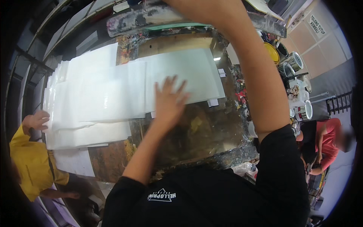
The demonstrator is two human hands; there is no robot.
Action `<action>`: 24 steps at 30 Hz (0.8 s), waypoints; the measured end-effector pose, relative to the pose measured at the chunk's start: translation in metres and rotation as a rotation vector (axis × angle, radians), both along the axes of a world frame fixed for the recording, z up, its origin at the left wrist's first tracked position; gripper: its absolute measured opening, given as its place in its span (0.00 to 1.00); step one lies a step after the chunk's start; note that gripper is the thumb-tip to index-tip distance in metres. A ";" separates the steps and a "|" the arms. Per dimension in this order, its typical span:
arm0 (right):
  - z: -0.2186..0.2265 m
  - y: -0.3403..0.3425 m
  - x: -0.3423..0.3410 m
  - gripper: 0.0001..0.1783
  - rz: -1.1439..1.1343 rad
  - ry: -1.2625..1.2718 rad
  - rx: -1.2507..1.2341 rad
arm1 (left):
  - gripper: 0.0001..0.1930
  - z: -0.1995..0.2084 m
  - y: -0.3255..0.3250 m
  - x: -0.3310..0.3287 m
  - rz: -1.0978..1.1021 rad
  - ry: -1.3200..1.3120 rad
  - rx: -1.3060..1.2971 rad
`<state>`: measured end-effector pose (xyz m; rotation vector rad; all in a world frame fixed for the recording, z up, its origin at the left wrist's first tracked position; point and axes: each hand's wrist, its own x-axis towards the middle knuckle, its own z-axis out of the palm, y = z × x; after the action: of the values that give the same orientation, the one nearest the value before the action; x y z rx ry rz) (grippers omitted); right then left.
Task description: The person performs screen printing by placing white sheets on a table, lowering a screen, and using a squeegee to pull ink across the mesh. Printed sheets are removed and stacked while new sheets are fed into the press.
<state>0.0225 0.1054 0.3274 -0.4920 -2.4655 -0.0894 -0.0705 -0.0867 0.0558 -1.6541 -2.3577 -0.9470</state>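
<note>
"What step would you call this, going by the head view?"

"Placing a sheet, I'd say. The left grip [170, 99] is spread wide over that pale sheet [200, 68], pinching nothing. It's blurred, so I can't swear how hard it's pressing, if at all."

"Where does the sheet lie, exactly?"

"On the dark, glossy tabletop [215, 130], just right of the white stack [102, 89]. They meet at the sheet's left side. Small white tabs [213, 102] poke out along its lower and right edges."

"And the right grip [202, 8]?"

"Up by the paint-smeared bar [132, 22], past the sheet's far edge. The fingers are cut off from sight, so I can't tell whether they're closed on the bar."

"Somebody's at the pile, too."

"Yes, a co-worker's hand [36, 120], yellow sleeve, at the stack's left edge."

"So what does the next move call for?"

"To my eye, squaring the sheet against those tabs with a light, flat palm, as something that thin could skid or crease. Then the left grip ought to be well clear before the bar is brought down."
</note>
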 end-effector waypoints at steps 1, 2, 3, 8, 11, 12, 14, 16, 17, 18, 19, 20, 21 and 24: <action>0.000 0.006 -0.001 0.46 0.052 0.029 -0.004 | 0.34 -0.007 0.026 0.037 -0.117 0.067 -0.123; -0.002 0.014 -0.006 0.46 0.109 0.060 -0.005 | 0.33 -0.019 0.045 0.062 -0.144 0.127 -0.219; -0.012 0.014 -0.022 0.46 0.133 0.046 0.005 | 0.32 -0.033 0.048 0.074 -0.076 0.160 -0.292; 0.025 -0.006 0.001 0.46 0.097 -0.172 -0.218 | 0.30 -0.044 0.069 0.087 -0.074 0.100 -0.318; 0.021 0.001 -0.008 0.45 0.039 -0.092 -0.133 | 0.30 -0.042 0.071 0.086 -0.100 0.080 -0.292; 0.021 -0.001 -0.013 0.45 -0.029 -0.095 -0.146 | 0.30 -0.042 0.071 0.086 -0.108 0.082 -0.286; 0.021 -0.002 -0.015 0.45 -0.054 -0.074 -0.138 | 0.30 -0.043 0.073 0.087 -0.114 0.079 -0.265; 0.005 -0.001 -0.016 0.45 0.070 -0.003 -0.097 | 0.30 -0.050 0.065 0.086 -0.053 0.068 -0.259; 0.008 0.005 -0.004 0.45 0.044 0.044 -0.042 | 0.30 -0.044 0.074 0.091 -0.096 0.076 -0.233; -0.004 0.009 -0.011 0.45 0.073 0.106 0.015 | 0.30 -0.047 0.070 0.091 -0.070 0.076 -0.233; -0.011 0.012 -0.015 0.45 0.102 0.170 0.071 | 0.30 -0.051 0.067 0.090 -0.061 0.072 -0.239; -0.007 0.007 -0.013 0.46 0.089 0.116 0.028 | 0.31 -0.050 0.067 0.088 -0.065 0.070 -0.234; -0.001 0.002 -0.010 0.46 0.078 0.062 -0.015 | 0.31 -0.050 0.068 0.087 -0.067 0.069 -0.230; 0.002 0.001 -0.008 0.46 0.067 0.008 -0.031 | 0.31 -0.023 0.066 0.079 0.181 0.204 -0.066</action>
<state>0.0149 0.1061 0.3291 -0.4219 -2.4766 -0.0223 0.0087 -0.0206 0.0325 -1.4495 -2.3724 -0.6433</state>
